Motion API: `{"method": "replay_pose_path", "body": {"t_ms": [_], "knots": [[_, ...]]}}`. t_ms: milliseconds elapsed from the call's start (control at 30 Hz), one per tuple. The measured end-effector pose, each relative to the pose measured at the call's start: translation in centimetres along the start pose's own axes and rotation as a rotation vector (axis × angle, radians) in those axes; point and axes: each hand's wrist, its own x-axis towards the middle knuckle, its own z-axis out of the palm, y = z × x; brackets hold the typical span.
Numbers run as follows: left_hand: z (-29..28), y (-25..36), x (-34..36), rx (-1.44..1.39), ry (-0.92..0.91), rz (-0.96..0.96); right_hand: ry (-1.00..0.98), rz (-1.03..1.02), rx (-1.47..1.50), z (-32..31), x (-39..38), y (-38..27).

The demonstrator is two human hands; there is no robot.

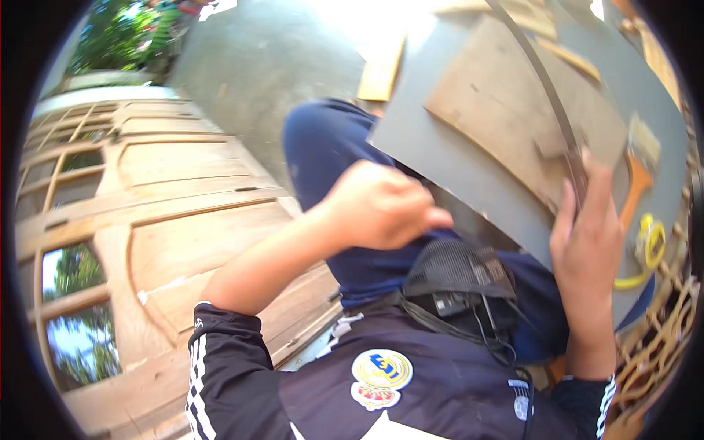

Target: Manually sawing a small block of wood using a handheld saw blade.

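Observation:
My left hand (389,205) is curled closed above my lap, beside the blue-trousered knee; whatever it may hold is hidden. At the near edge of the grey board (400,136), my right hand (587,227) grips the lower end of a long, dark, narrow strip (537,62) that reaches to the top of the view. A small dark piece (554,148) sits by that grip, too unclear to name. Beneath the strip lies a square brown wooden board (484,88). To the right are a paintbrush (636,180) with an orange handle and a yellow ring-shaped object (649,242).
Panelled wooden doors (176,158) with glazed panes fill the left. A concrete floor (235,73) runs behind, with greenery at upper left. Wood offcuts (378,81) lie at the top. A black mesh pouch (455,279) with a cable rests on my lap; wooden latticework (660,337) stands at lower right.

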Motion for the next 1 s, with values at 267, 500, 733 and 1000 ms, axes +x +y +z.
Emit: {"method": "replay_pose_path", "body": {"t_ms": [267, 500, 733, 1000], "knots": [[9.6, -7.4, 0.5, 0.233, -0.169, -0.011, -0.016, 0.033, 0.023, -1.1, -0.4, 0.6], [12.9, -16.3, 3.3, 0.164, 0.209, 0.016, -0.056, 0.000, 0.064, -0.7, -0.3, 0.8], [21.6, -16.5, 11.6, -0.220, 0.293, -0.114, -0.140, 0.031, 0.048, -2.4, -0.9, 1.1], [33.9, -8.6, 19.4, -0.739, 0.196, -0.248, -0.106, -0.096, -0.024, -1.5, -0.6, 1.1]]}}
